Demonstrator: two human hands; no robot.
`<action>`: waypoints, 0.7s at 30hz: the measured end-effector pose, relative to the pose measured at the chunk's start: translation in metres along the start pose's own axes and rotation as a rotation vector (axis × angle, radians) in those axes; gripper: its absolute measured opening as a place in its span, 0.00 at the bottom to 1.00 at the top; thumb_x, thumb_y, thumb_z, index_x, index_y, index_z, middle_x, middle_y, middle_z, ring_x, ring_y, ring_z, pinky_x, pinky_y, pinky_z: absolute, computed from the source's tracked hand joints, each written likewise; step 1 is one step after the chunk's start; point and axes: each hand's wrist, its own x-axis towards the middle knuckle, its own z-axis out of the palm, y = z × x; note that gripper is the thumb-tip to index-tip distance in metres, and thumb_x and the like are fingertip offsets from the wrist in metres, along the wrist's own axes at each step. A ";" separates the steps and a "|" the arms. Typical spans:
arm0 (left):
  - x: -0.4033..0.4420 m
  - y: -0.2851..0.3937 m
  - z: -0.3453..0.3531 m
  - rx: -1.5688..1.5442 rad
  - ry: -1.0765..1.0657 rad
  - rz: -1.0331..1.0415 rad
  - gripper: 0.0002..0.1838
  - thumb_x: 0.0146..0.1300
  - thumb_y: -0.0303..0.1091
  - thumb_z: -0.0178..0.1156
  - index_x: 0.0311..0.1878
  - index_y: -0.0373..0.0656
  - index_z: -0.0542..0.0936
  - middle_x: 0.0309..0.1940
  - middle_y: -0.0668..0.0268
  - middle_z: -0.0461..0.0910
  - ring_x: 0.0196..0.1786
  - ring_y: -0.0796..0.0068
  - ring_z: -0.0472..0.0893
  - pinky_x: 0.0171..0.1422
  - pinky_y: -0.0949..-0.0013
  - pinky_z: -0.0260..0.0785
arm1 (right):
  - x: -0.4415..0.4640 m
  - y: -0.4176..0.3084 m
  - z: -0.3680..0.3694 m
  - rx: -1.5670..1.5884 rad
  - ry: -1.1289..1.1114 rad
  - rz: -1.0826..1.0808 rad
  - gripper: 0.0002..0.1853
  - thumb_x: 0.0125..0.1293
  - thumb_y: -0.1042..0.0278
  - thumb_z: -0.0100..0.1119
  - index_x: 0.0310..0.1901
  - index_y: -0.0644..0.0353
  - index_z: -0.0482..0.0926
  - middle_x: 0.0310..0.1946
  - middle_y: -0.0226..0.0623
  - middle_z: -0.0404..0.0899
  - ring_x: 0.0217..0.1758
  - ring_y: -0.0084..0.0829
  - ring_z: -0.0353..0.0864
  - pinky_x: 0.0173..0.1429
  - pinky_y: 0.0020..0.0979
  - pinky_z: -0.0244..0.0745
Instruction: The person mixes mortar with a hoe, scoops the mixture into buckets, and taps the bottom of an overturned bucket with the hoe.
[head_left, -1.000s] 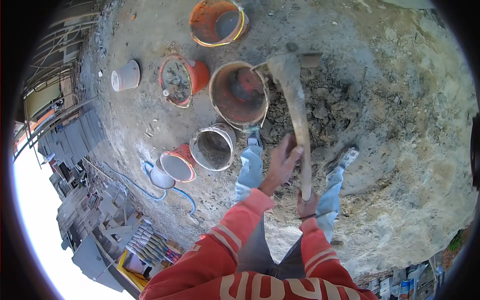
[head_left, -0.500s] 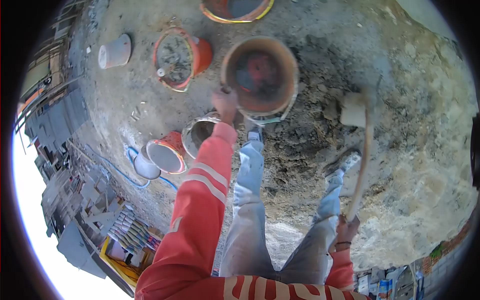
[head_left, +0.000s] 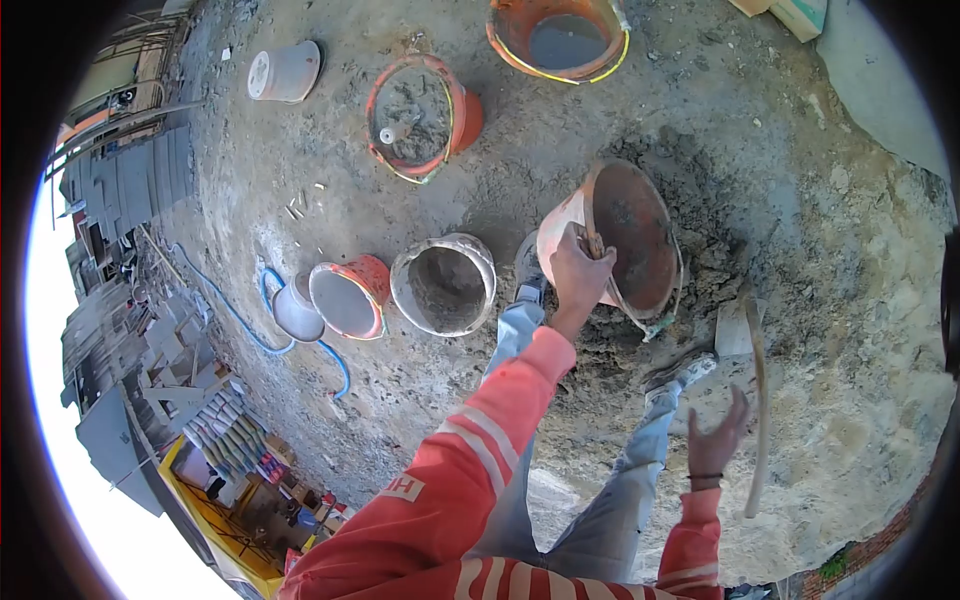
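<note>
My left hand [head_left: 583, 278] is closed around the rim of a large mud-stained bucket [head_left: 560, 228]. That bucket is tilted, its mouth facing right over a heap of wet grey mortar [head_left: 705, 225]; its inside looks reddish and dirty. My right hand [head_left: 720, 438] is open, fingers spread, holding nothing. Just to its right is the wooden handle of a hoe [head_left: 760, 420], apart from my fingers. The hoe's pale, mortar-coated blade [head_left: 735, 330] is at the edge of the heap. I cannot tell whether the handle lies flat on the ground.
Left of my feet stand a bucket with dark contents [head_left: 398, 290], a red bucket of greyish liquid [head_left: 375, 278] and a white pail [head_left: 298, 312] by a blue hose [head_left: 232, 330]. Farther out are an orange bucket [head_left: 467, 118], another with water [head_left: 510, 45] and a tipped white bucket [head_left: 290, 75].
My right hand has let go of the hoe handle and opened. The large bucket, upright before, is now tipped to the right by my left hand. The view has shifted.
</note>
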 end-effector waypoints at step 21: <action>-0.162 -0.232 -0.230 -0.011 0.011 -0.783 0.22 0.61 0.31 0.61 0.57 0.37 0.69 0.40 0.56 0.80 0.37 0.67 0.83 0.38 0.68 0.77 | 0.235 -0.047 -0.015 0.907 0.321 -0.187 0.28 0.72 0.52 0.49 0.67 0.59 0.64 0.58 0.44 0.75 0.57 0.33 0.75 0.61 0.38 0.70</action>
